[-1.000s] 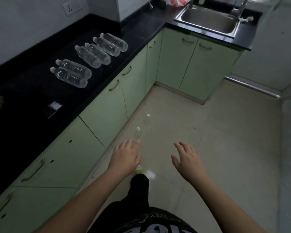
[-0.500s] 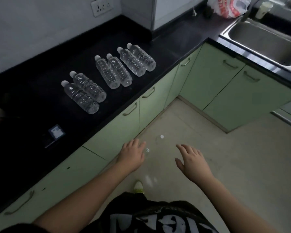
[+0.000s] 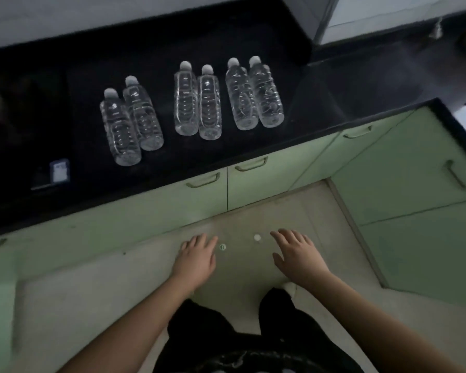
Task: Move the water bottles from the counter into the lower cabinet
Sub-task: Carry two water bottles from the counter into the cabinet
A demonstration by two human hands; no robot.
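Several clear water bottles lie on their sides in pairs on the black counter (image 3: 320,103): a left pair (image 3: 131,119), a middle pair (image 3: 197,100) and a right pair (image 3: 254,94). Below the counter edge are pale green lower cabinet doors (image 3: 267,181), all closed, with curved handles (image 3: 250,165). My left hand (image 3: 197,255) and my right hand (image 3: 298,254) hover palm-down over the floor in front of the cabinets. Both are empty, with fingers apart, well below the bottles.
A small card-like object (image 3: 59,170) lies on the counter left of the bottles. Two small white caps (image 3: 257,237) sit on the floor between my hands. More green cabinets (image 3: 415,184) run along the right side. My dark-trousered legs stand below.
The view has swung left to face the counter square on; the bottles now lie straight ahead. Both hands stay open and empty at about the same spacing.
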